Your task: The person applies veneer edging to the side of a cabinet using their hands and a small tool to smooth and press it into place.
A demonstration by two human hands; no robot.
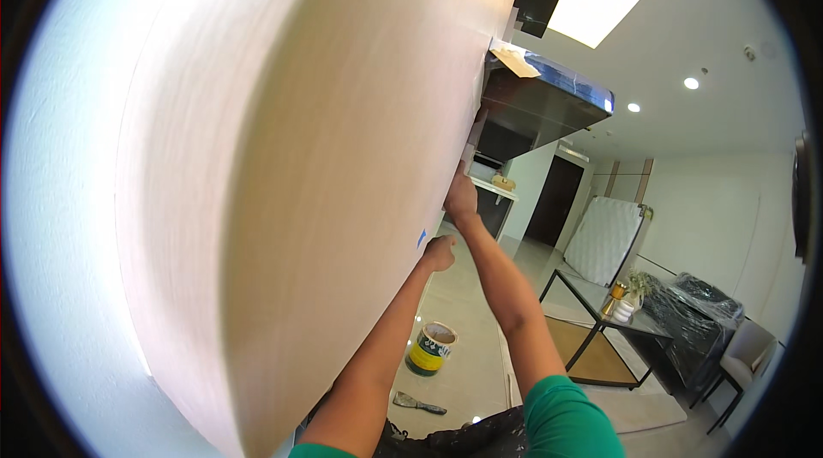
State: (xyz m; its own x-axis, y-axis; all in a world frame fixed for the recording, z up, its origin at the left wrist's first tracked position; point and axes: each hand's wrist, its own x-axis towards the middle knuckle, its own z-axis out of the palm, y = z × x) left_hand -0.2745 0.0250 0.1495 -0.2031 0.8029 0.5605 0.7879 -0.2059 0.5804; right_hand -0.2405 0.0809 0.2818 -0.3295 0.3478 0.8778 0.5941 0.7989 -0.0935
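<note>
A large pale wood-grain panel (343,132) rises close on the left and fills much of the view. My right hand (461,198) is raised against its far edge, with the fingers closed; whatever they hold is mostly hidden. Lower down, my left hand (441,253) is at the same edge with its fingers curled in, and I cannot see what, if anything, is inside. A bit of blue tape (421,239) sticks to the panel beside the left hand. Just above the right hand, a dark cabinet or shelf (540,102) with blue film juts out.
On the tiled floor below stand an open tin with a yellow and green label (426,359) and a scraper (418,404). To the right are a black-framed table (591,299), a leaning mattress (604,239), plastic-wrapped furniture (690,321) and a chair (744,359).
</note>
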